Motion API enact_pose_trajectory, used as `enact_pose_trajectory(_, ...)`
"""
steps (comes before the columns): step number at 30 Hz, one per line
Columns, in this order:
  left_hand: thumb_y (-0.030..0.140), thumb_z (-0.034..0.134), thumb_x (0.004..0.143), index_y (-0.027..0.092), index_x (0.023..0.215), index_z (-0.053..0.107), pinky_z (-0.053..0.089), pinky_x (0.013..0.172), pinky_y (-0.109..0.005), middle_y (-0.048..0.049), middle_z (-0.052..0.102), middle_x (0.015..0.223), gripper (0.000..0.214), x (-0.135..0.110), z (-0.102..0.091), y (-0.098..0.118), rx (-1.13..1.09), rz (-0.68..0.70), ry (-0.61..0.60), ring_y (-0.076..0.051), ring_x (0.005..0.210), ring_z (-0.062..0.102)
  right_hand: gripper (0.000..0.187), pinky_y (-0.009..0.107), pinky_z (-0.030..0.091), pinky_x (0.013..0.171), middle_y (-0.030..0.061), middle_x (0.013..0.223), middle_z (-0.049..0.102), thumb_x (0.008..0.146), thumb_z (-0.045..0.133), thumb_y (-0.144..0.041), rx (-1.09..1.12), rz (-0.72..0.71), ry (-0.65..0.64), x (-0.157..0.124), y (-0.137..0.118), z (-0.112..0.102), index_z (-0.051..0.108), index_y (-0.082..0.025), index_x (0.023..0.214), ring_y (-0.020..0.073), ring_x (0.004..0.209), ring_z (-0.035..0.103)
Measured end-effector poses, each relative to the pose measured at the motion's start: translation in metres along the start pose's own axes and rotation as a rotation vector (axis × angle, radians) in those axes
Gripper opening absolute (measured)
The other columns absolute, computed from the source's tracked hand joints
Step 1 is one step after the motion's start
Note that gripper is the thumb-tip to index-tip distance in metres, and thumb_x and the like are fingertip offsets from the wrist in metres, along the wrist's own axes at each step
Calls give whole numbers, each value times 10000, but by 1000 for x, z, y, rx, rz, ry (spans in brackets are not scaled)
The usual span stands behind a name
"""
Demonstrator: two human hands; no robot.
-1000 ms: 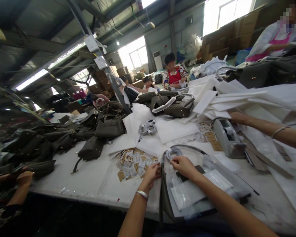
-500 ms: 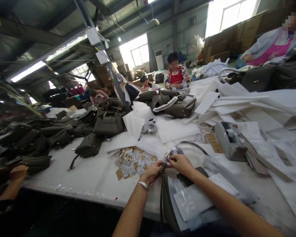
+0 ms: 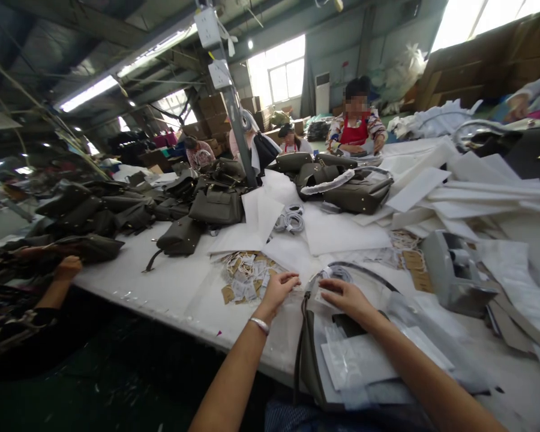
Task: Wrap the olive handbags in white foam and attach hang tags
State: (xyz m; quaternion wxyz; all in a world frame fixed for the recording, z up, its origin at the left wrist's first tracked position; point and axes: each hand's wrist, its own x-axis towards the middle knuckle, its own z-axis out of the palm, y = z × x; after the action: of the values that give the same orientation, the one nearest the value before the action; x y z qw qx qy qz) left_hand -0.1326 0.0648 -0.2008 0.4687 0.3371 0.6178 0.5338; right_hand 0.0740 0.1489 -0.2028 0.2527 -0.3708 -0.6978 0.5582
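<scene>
A dark olive handbag (image 3: 314, 354) stands at the table's near edge, with white packets in clear plastic (image 3: 357, 363) lying over its side. Its grey handle (image 3: 366, 269) arches up behind my right hand (image 3: 348, 300), whose fingers are loosely spread beside the handle's wrapped left end. To the left of that end is my left hand (image 3: 278, 293), fingers stretched out and apart from the bag, with no object visible in it. A silver bangle circles my left wrist. Just left of this hand lies a heap of brown and white hang tags (image 3: 247, 279).
Grey coiled straps (image 3: 290, 219) rest on white foam sheets. A grey tape dispenser (image 3: 456, 273) stands at right, near stacked white sheets (image 3: 490, 192). Dark handbags (image 3: 216, 207) pile up at left, where a co-worker's hand (image 3: 68, 267) is. A metal post (image 3: 238, 120) rises behind.
Both hands have come off the handle's wrapped end, and their fingers have opened and spread apart. The camera view has swung left, so the scene sits further right.
</scene>
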Motion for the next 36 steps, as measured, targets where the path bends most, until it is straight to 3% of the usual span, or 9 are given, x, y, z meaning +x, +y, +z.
enact_pose_trajectory(6, 286, 685, 881, 149, 1058, 683, 528, 936, -370, -67, 722, 950, 224, -7, 2, -4, -313, -34, -37, -167, 905, 687, 417, 390, 566, 810, 93, 1045, 750, 777, 714, -523, 317, 137, -108, -4, -9, 0, 754, -208, 1048, 273, 952, 695)
enact_pose_trajectory(10, 199, 757, 778, 191, 1143, 693, 516, 943, -336, -85, 721, 1102, 371, -8, 9, -9, -426, -36, -59, -148, 879, 693, 405, 387, 502, 1000, 98, 1204, 706, 802, 709, -548, 536, 147, -188, -3, -21, 2, 768, -219, 1030, 265, 1145, 636)
enact_pose_trajectory(13, 158, 768, 744, 207, 1196, 685, 522, 908, -316, -104, 690, 1227, 462, -4, 10, -14, -458, -34, -65, -147, 907, 692, 468, 426, 431, 1089, 104, 1239, 690, 788, 747, -528, 606, 102, -287, -1, -27, 4, 734, -219, 1140, 279, 1210, 600)
enact_pose_trajectory(16, 168, 780, 740, 206, 1204, 685, 525, 886, -312, -124, 668, 1284, 475, 1, 11, -21, -476, -20, -54, -165, 968, 685, 491, 408, 455, 1050, 88, 1206, 704, 755, 787, -506, 433, 6, -296, 4, -25, 8, 716, -234, 1156, 277, 1167, 617)
enact_pose_trajectory(19, 202, 827, 706, 183, 1174, 700, 527, 886, -334, -142, 684, 1258, 485, 4, 14, -27, -490, -2, -39, -177, 958, 686, 468, 352, 536, 813, 80, 958, 755, 702, 779, -582, 113, -52, -155, 13, -17, 13, 751, -196, 965, 254, 907, 679)
enact_pose_trajectory(21, 260, 855, 691, 164, 1148, 711, 523, 895, -344, -147, 710, 1201, 488, 4, 15, -29, -500, 11, -28, -185, 952, 689, 488, 316, 501, 637, 60, 772, 734, 705, 738, -624, -4, -45, -99, 19, -10, 15, 743, -181, 910, 219, 715, 653)
enact_pose_trajectory(23, 336, 866, 685, 154, 1137, 715, 514, 909, -350, -144, 730, 1146, 510, 4, 16, -30, -513, 29, -17, -191, 954, 692, 493, 302, 441, 556, 33, 648, 691, 736, 692, -631, -54, -29, -79, 24, -5, 15, 725, -177, 924, 196, 598, 607)
enact_pose_trajectory(29, 439, 869, 662, 138, 1190, 683, 495, 927, -346, -144, 739, 1084, 636, 0, 15, -29, -533, 124, -16, -187, 946, 693, 389, 314, 423, 585, -2, 564, 648, 800, 617, -585, -206, -27, -68, 35, 2, 14, 674, -209, 877, 188, 523, 581)
enact_pose_trajectory(36, 260, 809, 714, 154, 1209, 683, 516, 825, -284, -78, 742, 966, 522, 6, 19, -20, -389, 245, -21, -166, 878, 685, 345, 308, 437, 620, -1, 601, 658, 861, 543, -535, -488, -146, -118, 36, -16, 14, 703, -234, 913, 195, 589, 615)
